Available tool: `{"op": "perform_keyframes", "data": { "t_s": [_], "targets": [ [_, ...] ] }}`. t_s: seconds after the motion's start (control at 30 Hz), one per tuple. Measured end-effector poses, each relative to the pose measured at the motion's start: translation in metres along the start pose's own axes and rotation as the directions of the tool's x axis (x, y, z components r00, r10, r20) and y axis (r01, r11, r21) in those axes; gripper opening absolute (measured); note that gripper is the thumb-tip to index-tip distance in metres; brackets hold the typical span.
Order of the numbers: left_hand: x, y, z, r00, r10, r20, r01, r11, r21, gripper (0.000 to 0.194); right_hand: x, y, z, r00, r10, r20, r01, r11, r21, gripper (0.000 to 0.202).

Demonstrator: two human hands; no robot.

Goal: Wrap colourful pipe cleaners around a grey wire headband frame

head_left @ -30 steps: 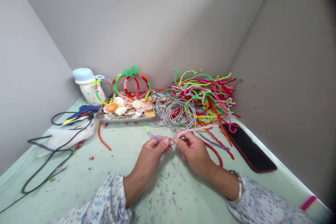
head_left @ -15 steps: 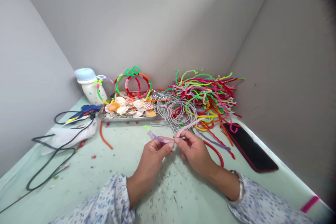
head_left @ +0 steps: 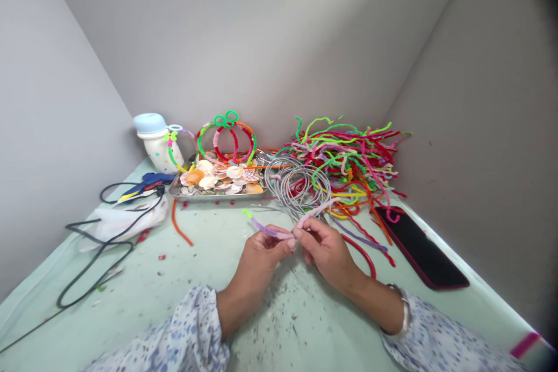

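My left hand [head_left: 264,253] pinches a thin strip [head_left: 264,229] wrapped in pipe cleaner, with a green tip, then purple, then pale pink near the thumb. Close beside it, my right hand [head_left: 325,250] has thumb and forefinger closed on a pale pink pipe cleaner [head_left: 320,208], whose free end points up and to the right. The fingertips of both hands almost meet, and they hide where the pink length joins the strip. Just beyond the hands lie coils of grey wire [head_left: 300,189].
A metal tray [head_left: 218,197] of shells [head_left: 207,177] holds finished-looking pipe-cleaner hoops [head_left: 235,139]. A heap of coloured pipe cleaners [head_left: 349,151] lies behind right, a phone [head_left: 425,250] beside it. To the left are a white bottle [head_left: 159,151], blue-handled tool [head_left: 150,180], plastic bag [head_left: 126,218] and black cable [head_left: 96,250].
The whole view has shifted slightly, so everything sits a little further right. Both hands keep their grips, with only small movement at the fingertips.
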State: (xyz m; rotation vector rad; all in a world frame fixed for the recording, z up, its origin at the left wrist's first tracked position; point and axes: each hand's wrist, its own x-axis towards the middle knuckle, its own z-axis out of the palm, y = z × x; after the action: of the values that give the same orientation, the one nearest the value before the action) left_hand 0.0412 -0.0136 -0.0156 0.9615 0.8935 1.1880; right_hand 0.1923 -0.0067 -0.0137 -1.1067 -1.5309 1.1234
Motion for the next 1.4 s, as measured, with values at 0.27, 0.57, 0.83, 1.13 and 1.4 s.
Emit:
{"op": "perform_keyframes", "data": {
  "t_s": [0.27,0.57,0.83,1.13,1.4],
  "targets": [
    [0.000,0.000,0.000,1.000,-0.001,0.019,0.000,1.000,0.014,0.017,0.000,0.000,0.000,1.000,-0.025,-0.006,0.025,1.000,-0.010,0.021],
    [-0.001,-0.005,-0.006,0.999,0.032,0.036,-0.035,0.996,0.087,0.015,0.000,0.001,0.000,0.999,-0.043,0.013,0.044,0.997,-0.062,0.021],
    [-0.002,-0.001,-0.004,0.999,0.004,0.042,-0.007,0.998,0.068,0.014,0.001,0.000,0.000,0.999,-0.039,0.016,0.040,0.997,-0.068,0.020],
    [-0.006,0.005,0.000,0.998,-0.002,0.056,-0.002,0.998,0.068,0.013,-0.001,-0.002,-0.001,0.999,-0.045,0.022,0.046,0.999,-0.030,0.019],
    [-0.006,0.004,-0.001,1.000,-0.024,0.017,0.024,0.999,0.023,0.023,0.002,0.001,-0.002,0.999,-0.009,0.042,0.005,0.997,0.073,0.020]
  ]
}}
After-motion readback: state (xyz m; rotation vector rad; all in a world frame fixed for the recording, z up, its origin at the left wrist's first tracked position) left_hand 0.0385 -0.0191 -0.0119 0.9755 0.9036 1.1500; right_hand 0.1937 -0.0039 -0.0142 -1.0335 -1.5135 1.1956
